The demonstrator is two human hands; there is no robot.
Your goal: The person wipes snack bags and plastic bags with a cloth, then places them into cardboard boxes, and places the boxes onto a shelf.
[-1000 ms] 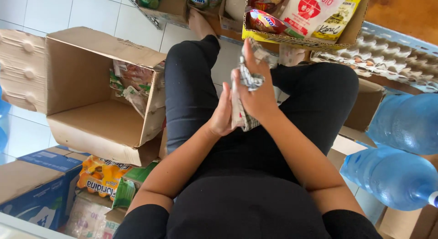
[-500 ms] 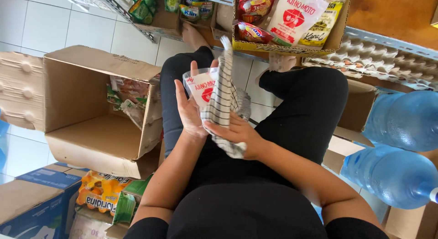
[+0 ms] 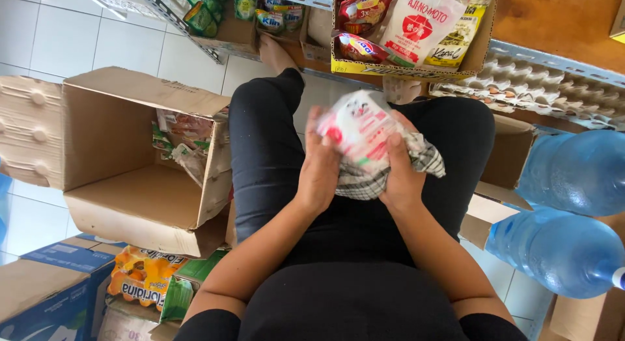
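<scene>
At the centre of the frame, both hands hold a packet over the person's lap, the left hand on its left side and the right hand on its right, with a cloth wrapped under the packet between them. At mid left an open cardboard box lies on its side on the floor, with a few packets inside near its right wall. Below it, in the lower left corner, sit a closed carton and a pack of bottles just to its right. Along the top edge a tray of sachets stands on a shelf; egg trays lie to its right. Two large water bottles fill the right edge, one above the other.
</scene>
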